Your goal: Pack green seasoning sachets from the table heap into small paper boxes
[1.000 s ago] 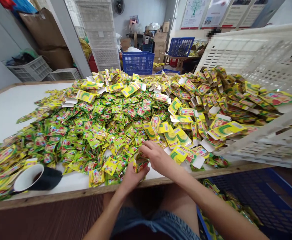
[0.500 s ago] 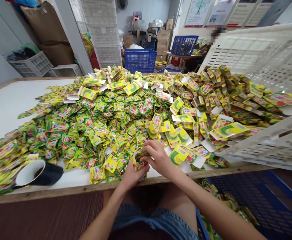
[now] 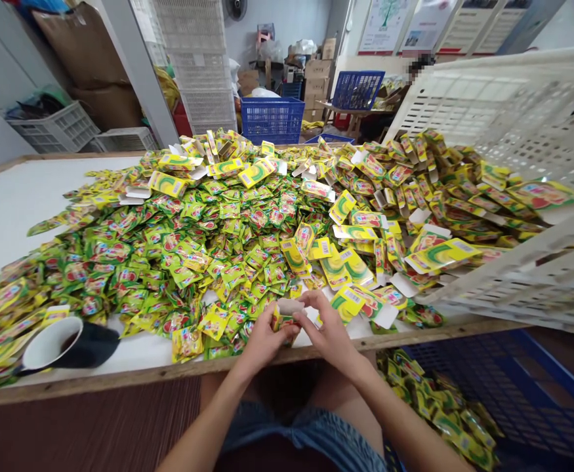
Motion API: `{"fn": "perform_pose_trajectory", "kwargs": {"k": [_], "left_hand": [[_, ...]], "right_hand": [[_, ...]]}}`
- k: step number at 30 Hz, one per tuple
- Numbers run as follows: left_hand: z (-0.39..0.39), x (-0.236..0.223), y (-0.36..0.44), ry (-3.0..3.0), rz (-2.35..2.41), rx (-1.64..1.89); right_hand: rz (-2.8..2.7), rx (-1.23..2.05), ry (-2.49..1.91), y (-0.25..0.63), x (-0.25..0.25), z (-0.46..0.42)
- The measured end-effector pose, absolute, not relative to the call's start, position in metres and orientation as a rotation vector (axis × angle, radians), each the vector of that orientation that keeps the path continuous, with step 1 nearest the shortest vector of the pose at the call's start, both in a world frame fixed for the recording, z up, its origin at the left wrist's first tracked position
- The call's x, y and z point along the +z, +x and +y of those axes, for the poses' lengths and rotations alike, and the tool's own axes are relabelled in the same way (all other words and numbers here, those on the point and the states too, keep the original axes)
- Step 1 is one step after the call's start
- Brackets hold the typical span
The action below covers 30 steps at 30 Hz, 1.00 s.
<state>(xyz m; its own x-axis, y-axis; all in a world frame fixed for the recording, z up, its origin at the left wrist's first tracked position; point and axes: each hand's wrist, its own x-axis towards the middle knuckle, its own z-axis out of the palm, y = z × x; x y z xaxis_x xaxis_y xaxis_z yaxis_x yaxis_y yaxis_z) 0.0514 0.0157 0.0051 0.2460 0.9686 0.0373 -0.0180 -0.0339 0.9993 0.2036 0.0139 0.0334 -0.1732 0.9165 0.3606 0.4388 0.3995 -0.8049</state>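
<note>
Between my hands, just above the table's front edge, is a small printed carton [image 3: 289, 308] with its pale end flap raised. My left hand [image 3: 266, 339] grips the carton's left side, thumb across the front. At the carton's right end, my right hand [image 3: 327, 326] pinches the flap area with thumb and fingers. What lies inside the carton is hidden. Beyond my hands spreads a heap of small green-and-yellow sachets [image 3: 208, 252]. Flat and open-ended yellow cartons [image 3: 353, 269] lie to the right of my hands.
A dark mug [image 3: 90, 344] with a white inside stands at the table's left front. A white plastic crate [image 3: 503, 98] lies tipped on the right, cartons spilling from it. Below the table's wooden edge [image 3: 134, 379], a blue crate [image 3: 523, 393] sits beside filled packs at right.
My right hand has turned and lowered from above the carton to its right end. The carton's pale flap now shows upright. The view has shifted slightly.
</note>
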Motion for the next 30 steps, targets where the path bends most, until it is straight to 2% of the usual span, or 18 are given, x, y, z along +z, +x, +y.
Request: {"fn": "perform_pose_trajectory", "kwargs": {"k": [3,7,14,20,24,30], "left_hand": [[0.003,0.004,0.048,1.275,1.069,1.16],[-0.008,0.002,0.041,1.305,1.166,1.248],[0.0,0.011,0.027,1.554,1.214,1.093],[-0.005,0.011,0.029,1.503,1.178,1.323],[-0.008,0.017,0.023,1.619,1.221,1.308],[-0.004,0.024,0.021,1.506,1.285,1.283]], "right_hand": [[-1.492,0.805,-1.202,0.2,0.01,0.006],[-1.476,0.88,-1.167,0.189,-0.004,0.003],[-1.681,0.912,-1.058,0.186,0.011,0.017],[-1.616,0.858,-1.085,0.182,0.013,0.016],[-1.763,0.831,-0.973,0.181,0.014,0.012],[-1.691,0.846,-1.071,0.174,0.018,0.013]]}}
